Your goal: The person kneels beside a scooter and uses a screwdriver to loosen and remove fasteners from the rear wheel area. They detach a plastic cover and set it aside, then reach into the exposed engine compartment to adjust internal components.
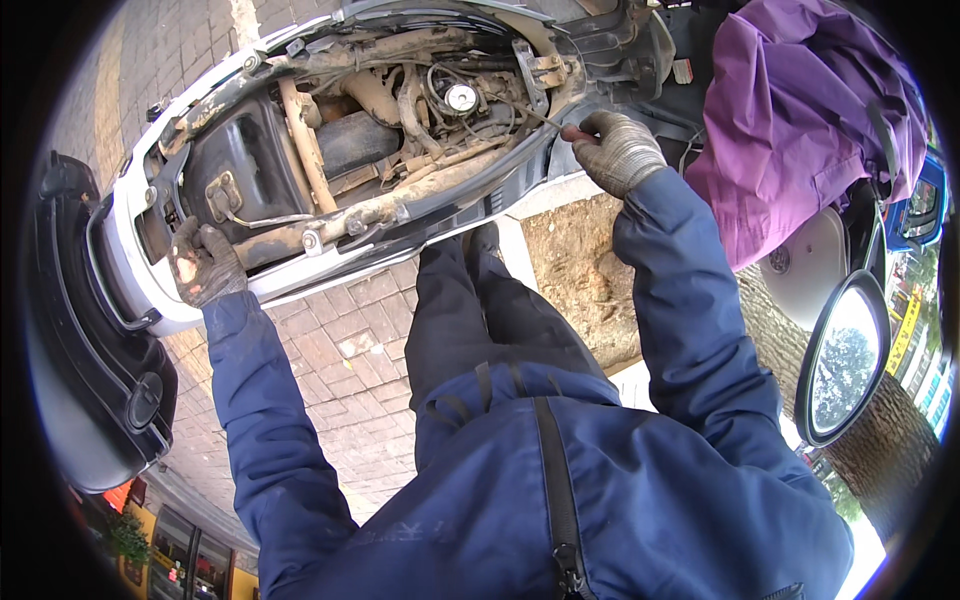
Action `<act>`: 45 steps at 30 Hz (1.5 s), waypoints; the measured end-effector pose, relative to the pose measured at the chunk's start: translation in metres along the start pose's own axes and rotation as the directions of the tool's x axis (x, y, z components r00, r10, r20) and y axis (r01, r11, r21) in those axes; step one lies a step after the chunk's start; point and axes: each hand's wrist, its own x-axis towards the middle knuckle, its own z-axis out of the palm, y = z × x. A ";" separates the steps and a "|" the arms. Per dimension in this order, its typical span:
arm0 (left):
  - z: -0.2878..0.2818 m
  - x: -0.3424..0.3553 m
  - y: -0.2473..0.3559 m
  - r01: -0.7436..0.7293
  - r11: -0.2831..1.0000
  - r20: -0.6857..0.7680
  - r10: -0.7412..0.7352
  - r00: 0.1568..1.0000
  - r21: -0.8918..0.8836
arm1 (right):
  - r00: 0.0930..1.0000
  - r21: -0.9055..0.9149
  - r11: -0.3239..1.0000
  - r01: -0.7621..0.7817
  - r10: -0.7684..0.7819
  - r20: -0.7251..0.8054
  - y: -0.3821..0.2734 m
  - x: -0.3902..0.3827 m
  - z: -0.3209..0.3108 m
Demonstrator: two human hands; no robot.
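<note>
A scooter (320, 150) stands across the upper left with its seat off, so its frame tubes, cables and dirty engine parts show. My right hand (620, 152), in a worn grey work glove, is closed around the reddish handle of a screwdriver (545, 121). The tool's thin shaft points left over the front end of the opening; its tip is hard to make out among the parts. At the rear left, my left hand (207, 265) in a dark, soiled glove rests on the white body rim, fingers bent and a little apart, with nothing seen in them.
A black top case (95, 330) sits behind the scooter's tail. On the right are a purple cloth cover (810, 130), a round mirror (846, 360) and a tree trunk (890, 450). Brick paving (340, 340) and a bare earth patch (585, 280) lie below.
</note>
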 end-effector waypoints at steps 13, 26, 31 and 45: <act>-0.006 -0.007 0.014 -0.044 0.999 -0.013 0.044 0.999 0.016 | 0.996 -0.106 0.990 -0.091 0.092 0.008 -0.019 0.076 0.021; -0.005 -0.009 0.011 -0.061 0.998 -0.023 0.061 0.998 -0.014 | 0.995 -0.111 0.990 -0.085 0.090 0.037 -0.019 0.078 0.014; -0.004 -0.008 0.012 -0.117 0.993 -0.059 0.116 0.991 -0.001 | 0.997 -0.122 0.991 -0.060 0.066 0.043 -0.019 0.079 0.012; -0.004 -0.008 0.007 -0.107 0.994 -0.056 0.107 0.993 0.003 | 0.995 -0.096 0.993 -0.067 0.074 0.069 -0.013 0.082 0.018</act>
